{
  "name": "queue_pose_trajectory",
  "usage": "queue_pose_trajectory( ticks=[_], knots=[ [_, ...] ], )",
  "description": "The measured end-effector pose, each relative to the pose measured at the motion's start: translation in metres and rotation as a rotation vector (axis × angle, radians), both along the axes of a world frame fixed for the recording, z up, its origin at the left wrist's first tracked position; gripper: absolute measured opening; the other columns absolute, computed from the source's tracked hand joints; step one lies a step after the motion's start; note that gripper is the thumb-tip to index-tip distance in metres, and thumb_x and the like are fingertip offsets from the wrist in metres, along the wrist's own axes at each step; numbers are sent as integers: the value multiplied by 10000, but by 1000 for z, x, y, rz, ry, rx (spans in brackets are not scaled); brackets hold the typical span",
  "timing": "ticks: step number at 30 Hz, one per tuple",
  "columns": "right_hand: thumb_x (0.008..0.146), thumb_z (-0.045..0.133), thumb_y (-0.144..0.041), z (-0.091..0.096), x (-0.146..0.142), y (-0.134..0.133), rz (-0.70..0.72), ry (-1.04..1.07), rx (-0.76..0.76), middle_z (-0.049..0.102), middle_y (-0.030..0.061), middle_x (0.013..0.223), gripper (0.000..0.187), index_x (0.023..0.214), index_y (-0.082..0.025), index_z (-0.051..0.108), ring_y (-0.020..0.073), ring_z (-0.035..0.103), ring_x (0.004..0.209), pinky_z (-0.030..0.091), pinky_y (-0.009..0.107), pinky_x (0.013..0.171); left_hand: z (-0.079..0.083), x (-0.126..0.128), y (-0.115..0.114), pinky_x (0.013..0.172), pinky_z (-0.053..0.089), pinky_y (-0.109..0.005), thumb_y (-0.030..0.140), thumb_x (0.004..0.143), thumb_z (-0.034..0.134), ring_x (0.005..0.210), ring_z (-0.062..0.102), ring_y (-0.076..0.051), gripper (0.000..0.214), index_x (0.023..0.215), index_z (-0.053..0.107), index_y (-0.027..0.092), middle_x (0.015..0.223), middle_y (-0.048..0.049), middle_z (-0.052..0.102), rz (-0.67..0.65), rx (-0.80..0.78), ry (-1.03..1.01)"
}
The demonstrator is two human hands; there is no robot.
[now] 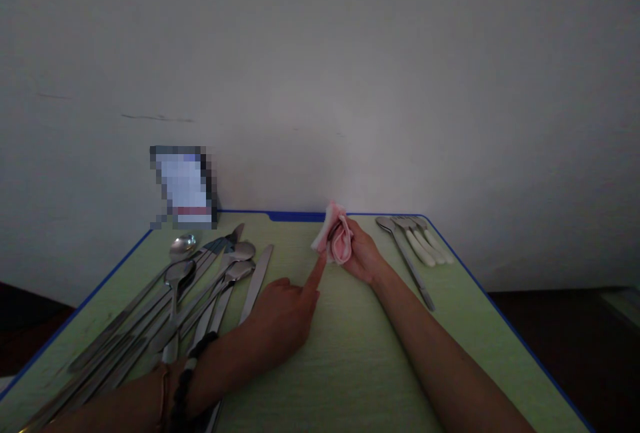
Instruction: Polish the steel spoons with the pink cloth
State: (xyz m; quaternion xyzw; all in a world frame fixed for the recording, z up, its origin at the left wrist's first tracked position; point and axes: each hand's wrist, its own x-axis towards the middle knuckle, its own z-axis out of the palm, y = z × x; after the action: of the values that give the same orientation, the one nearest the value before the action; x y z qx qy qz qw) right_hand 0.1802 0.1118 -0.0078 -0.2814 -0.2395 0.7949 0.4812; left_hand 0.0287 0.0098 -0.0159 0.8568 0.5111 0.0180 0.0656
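Note:
My right hand (364,254) is closed around a bunched pink and white cloth (336,238) near the far edge of the green table (350,353). My left hand (285,316) rests on the table with its index finger stretched out, the tip touching the cloth's lower left corner; the other fingers are curled in. Dark bead bracelets sit on my left wrist.
Several long metal spoons and knives (190,293) lie spread on the table's left side. A few spoons and forks (415,239), some with white handles, lie at the far right. A pixelated upright card (184,187) stands at the back left against a plain wall.

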Motion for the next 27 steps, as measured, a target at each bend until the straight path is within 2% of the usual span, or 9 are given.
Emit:
queue_pose_trajectory(
  ticks=[4, 11, 16, 20, 23, 27],
  knots=[
    [788, 627, -245, -2, -1, 1, -60, -6, 7, 631, -42, 603, 141, 671, -170, 604, 78, 559, 543, 467, 179, 546, -3, 0, 1, 655, 460, -346, 156, 902, 336, 634, 628, -217, 654, 1461, 11, 55, 752, -107, 687, -20, -8, 7],
    [772, 649, -304, -6, -6, 3, -90, -58, 16, 623, -35, 606, 164, 708, -159, 606, 81, 542, 540, 456, 190, 543, 1, 1, -1, 649, 462, -352, 152, 906, 328, 647, 639, -232, 636, 1460, 34, 49, 763, -123, 687, 10, -14, 12],
    [736, 694, -324, -6, -6, -1, -125, -55, 143, 644, -51, 701, 166, 793, -181, 632, 65, 551, 602, 455, 175, 614, 1, 2, -1, 653, 465, -346, 158, 902, 334, 644, 638, -223, 651, 1455, 15, 37, 777, -125, 693, 17, -9, 5],
    [721, 708, -324, -5, -6, -4, -108, -91, 240, 627, -49, 703, 168, 787, -184, 643, 64, 530, 586, 439, 175, 588, 1, 1, -2, 649, 465, -341, 148, 903, 317, 640, 637, -219, 637, 1451, 20, 20, 763, -127, 694, 9, 2, -1],
    [753, 671, -365, -6, -5, -4, -73, -100, 301, 594, -48, 643, 187, 731, -184, 634, 68, 507, 555, 431, 181, 572, 0, 1, -3, 650, 464, -347, 145, 908, 300, 640, 638, -227, 630, 1450, 10, 11, 749, -126, 693, -2, 12, -16],
    [815, 547, -489, -6, -5, -3, -38, -83, 272, 606, -29, 632, 315, 763, -196, 651, 97, 537, 586, 451, 205, 595, -3, -1, -2, 661, 460, -350, 141, 904, 305, 645, 638, -227, 651, 1449, -27, 9, 745, -117, 696, -28, 7, -25]
  ],
)
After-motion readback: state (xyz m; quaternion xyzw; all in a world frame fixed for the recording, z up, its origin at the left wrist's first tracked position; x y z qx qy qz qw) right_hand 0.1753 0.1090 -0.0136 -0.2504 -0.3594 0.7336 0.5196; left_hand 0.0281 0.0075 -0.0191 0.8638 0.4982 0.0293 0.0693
